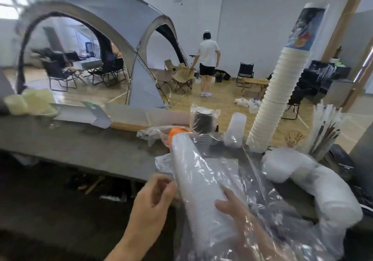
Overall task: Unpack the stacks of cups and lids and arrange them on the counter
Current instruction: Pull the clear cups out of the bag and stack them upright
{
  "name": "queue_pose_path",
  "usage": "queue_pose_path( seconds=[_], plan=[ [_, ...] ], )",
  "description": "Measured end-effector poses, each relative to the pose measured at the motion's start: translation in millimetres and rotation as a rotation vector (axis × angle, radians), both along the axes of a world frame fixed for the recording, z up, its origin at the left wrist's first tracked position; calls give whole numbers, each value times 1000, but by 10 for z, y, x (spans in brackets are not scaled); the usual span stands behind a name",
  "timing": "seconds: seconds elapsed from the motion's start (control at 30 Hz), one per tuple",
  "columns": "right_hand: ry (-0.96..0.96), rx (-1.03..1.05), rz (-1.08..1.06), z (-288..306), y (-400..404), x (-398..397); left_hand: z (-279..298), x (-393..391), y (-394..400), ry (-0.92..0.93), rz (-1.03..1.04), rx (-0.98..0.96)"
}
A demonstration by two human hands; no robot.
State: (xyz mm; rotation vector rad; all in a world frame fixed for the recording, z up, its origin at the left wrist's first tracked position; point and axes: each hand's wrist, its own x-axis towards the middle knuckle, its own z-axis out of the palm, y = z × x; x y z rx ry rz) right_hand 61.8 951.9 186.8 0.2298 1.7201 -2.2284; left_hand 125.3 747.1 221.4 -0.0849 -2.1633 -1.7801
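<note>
Left hand: the left hand [150, 206] pinches the clear plastic sleeve [260, 216] with curled fingers [161, 188] at the stack's left side.
Right hand: inside the sleeve, the right hand [240, 218] grips the stack of clear cups [193, 171].
Stack: held slanting above the desk [80, 139].
Behind: a tall paper cup stack [276, 99] stands upright on the desk.
</note>
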Motion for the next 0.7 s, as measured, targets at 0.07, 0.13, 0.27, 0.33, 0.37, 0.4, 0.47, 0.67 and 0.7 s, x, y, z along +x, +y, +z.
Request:
queue_pose_path(
  seconds=[0.07,0.13,0.27,0.33,0.37,0.4,0.47,0.67,0.7],
  plan=[
    [14,-19,160,66,-269,73,39,-116,-251,-149,163,197],
    [42,-93,305,204,-615,194,47,-242,-580,-341,142,320],
    [111,-11,493,251,-1179,149,114,-275,-1089,-463,50,643],
    [131,40,552,318,-1420,93,111,-278,-1264,-439,111,651],
    [141,40,621,357,-1552,61,108,-293,-1324,-433,124,651],
    [163,43,663,372,-1706,1,106,-323,-1388,-440,138,655],
    [230,106,663,231,-1923,-275,96,-437,-1541,-454,201,678],
    [40,21,590,-293,-2270,-948,56,-994,-2266,-395,271,711],
    [24,93,609,-178,-2314,-926,88,-1084,-2347,-365,269,732]
  ],
)
